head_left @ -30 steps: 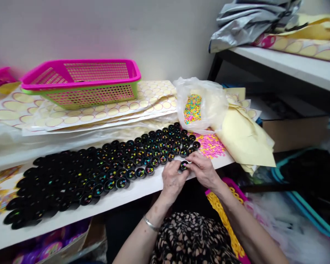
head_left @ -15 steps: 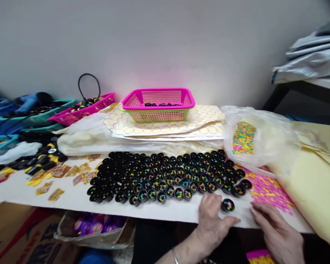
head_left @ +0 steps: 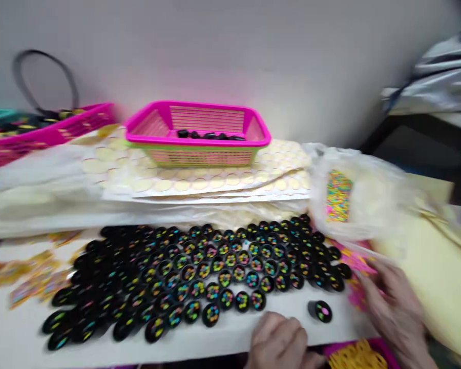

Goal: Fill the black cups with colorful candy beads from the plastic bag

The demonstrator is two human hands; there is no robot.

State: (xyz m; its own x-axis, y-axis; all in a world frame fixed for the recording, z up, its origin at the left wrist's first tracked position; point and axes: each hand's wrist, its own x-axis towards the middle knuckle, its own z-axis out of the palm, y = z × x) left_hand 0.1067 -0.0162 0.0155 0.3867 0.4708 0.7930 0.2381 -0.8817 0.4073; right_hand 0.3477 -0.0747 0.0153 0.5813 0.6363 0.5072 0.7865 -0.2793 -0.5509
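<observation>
My left hand (head_left: pixel 282 341) rests at the front edge of the white table (head_left: pixel 19 338), fingers curled loosely, holding nothing I can see. A single black cap (head_left: pixel 320 311) with coloured beads inside stands just to its right, apart from both hands. My right hand (head_left: pixel 397 312) is blurred, with its fingers stretched over the pink beads (head_left: pixel 355 264) scattered on the table. A large group of black caps (head_left: pixel 200 271) filled with coloured beads covers the table's middle.
A pink and green basket (head_left: pixel 197 136) with black pieces sits on sheets of round stickers (head_left: pixel 215 179) at the back. A clear bag of coloured beads (head_left: pixel 340 197) lies at right, yellow backing paper (head_left: pixel 441 266) beside it. Another pink basket (head_left: pixel 42 133) is far left.
The view swung up and left across the table. Both hands let go of the single black cap, which now stands alone; my right hand moved right onto the pink beads.
</observation>
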